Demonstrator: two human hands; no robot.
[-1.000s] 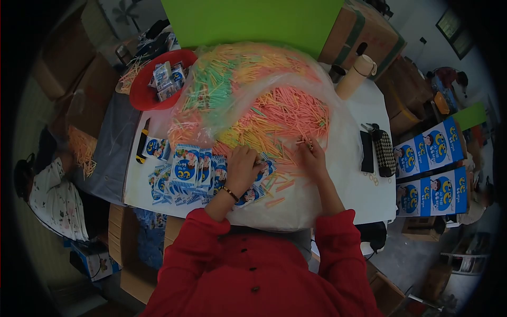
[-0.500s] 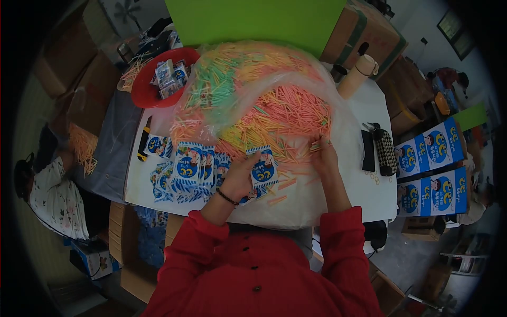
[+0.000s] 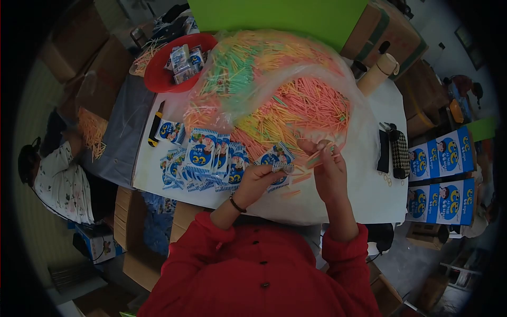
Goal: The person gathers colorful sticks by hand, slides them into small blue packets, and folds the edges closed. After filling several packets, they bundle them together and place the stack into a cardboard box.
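Note:
My left hand (image 3: 255, 185) is closed on the edge of a small blue-and-white printed packet (image 3: 279, 154), which is tilted up toward the right. Pinched in the fingers of my right hand (image 3: 331, 171) are several thin pink and pale green sticks (image 3: 317, 157), close beside the packet's opening side. Behind both hands lies a large clear plastic bag (image 3: 251, 87) heaped with pink, yellow, orange and green sticks (image 3: 317, 100). More printed packets (image 3: 203, 150) are piled to the left of my left hand. A few loose sticks lie below the packet.
A red bowl (image 3: 156, 71) of small wrapped packs stands at the back left, near a yellow-and-black utility knife (image 3: 156, 124). On the right are a beige flask (image 3: 377, 74), a checkered pouch (image 3: 400, 154) and printed boxes (image 3: 441, 153). Another person (image 3: 63, 182) sits at the left.
My right hand has come away from the heap toward the packet, bringing sticks with it. The left hand now grips the packet lower, by its near edge. The whole view has shifted slightly.

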